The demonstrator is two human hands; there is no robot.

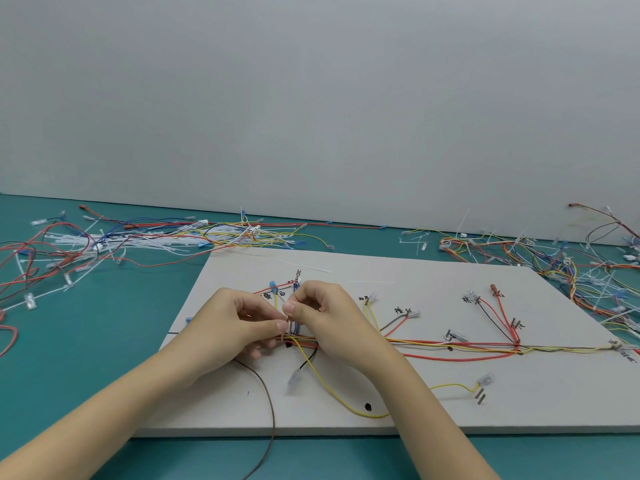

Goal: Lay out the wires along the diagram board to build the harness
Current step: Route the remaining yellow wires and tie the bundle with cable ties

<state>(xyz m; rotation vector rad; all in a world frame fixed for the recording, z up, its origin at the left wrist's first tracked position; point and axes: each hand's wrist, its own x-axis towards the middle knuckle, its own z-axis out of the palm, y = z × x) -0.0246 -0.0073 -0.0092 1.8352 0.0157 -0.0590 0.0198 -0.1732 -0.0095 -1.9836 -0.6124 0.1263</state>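
Both hands (277, 323) pinch wires (294, 332) on the white board (415, 403) (teal table (104, 341), grey wall (311, 98)).

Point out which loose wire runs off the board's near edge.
The brown wire: it passes over the board front edge; the yellow wire loops back on it.

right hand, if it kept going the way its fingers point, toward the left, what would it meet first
Most likely the left hand's fingertips: the right hand already pinches at the wire bundle thumb to thumb with it, almost touching. Depth is unclear.
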